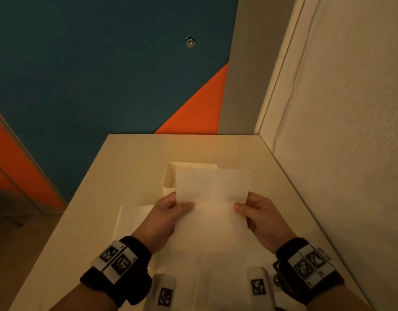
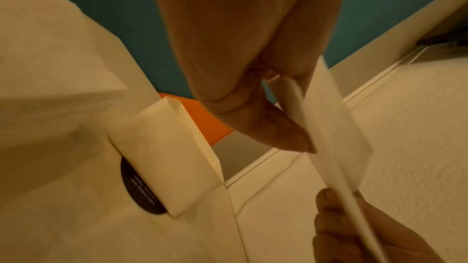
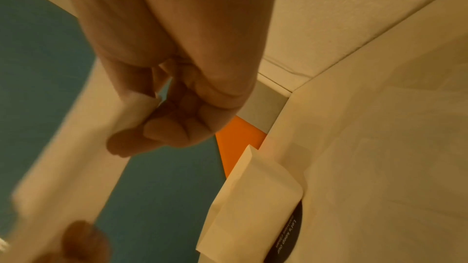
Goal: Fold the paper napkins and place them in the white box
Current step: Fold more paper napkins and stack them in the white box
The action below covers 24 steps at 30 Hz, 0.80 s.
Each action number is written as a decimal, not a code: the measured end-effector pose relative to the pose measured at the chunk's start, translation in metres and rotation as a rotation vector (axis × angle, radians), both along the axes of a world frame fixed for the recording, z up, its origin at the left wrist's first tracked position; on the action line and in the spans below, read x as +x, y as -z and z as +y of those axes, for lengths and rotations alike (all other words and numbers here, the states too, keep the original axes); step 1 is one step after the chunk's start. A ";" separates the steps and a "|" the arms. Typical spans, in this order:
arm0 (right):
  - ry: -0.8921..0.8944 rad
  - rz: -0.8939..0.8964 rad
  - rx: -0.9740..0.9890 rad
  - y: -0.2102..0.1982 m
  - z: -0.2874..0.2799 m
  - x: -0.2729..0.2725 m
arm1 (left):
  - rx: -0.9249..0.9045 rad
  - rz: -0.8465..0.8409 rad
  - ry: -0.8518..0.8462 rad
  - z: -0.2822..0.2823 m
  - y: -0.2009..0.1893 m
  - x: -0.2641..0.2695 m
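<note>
A white paper napkin (image 1: 212,207) is held up in the air above the table, between both hands. My left hand (image 1: 171,212) pinches its left edge, thumb on the near face. My right hand (image 1: 253,213) pinches the right edge the same way. Behind the napkin stands the white box (image 1: 170,182), mostly hidden by it. In the left wrist view the napkin (image 2: 336,127) shows edge-on in the left hand (image 2: 291,135), with the box (image 2: 167,151) to the left. In the right wrist view the right hand (image 3: 152,127) pinches the blurred napkin (image 3: 76,157), and the box (image 3: 253,203) lies lower right.
More flat napkins (image 1: 130,218) lie on the cream table (image 1: 135,153) under and left of my hands. A white wall (image 1: 339,153) runs close along the table's right side. The floor beyond is blue and orange. A round black sticker (image 2: 139,191) lies partly under the box.
</note>
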State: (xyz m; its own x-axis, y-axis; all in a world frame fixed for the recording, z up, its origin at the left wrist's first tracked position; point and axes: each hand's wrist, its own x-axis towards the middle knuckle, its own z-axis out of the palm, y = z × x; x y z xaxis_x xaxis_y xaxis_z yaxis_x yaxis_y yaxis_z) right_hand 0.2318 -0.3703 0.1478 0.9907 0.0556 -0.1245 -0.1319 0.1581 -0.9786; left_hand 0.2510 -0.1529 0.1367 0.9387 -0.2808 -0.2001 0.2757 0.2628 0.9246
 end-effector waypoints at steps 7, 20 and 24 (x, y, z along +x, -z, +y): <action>0.001 -0.049 -0.106 -0.002 -0.007 0.001 | 0.127 0.008 0.086 0.015 -0.011 0.002; -0.212 -0.234 -0.352 -0.013 -0.001 0.013 | 0.363 -0.212 0.347 0.009 -0.013 0.002; -0.327 -0.283 -0.473 -0.017 0.020 0.017 | 0.426 -0.259 0.446 0.006 -0.011 0.000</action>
State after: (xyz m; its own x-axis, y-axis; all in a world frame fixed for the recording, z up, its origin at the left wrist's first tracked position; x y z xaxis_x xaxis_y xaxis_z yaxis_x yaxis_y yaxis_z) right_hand 0.2486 -0.3499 0.1646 0.9300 0.3636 0.0546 0.1738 -0.3038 -0.9368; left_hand 0.2510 -0.1474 0.1479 0.7838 -0.5991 -0.1631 0.0284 -0.2278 0.9733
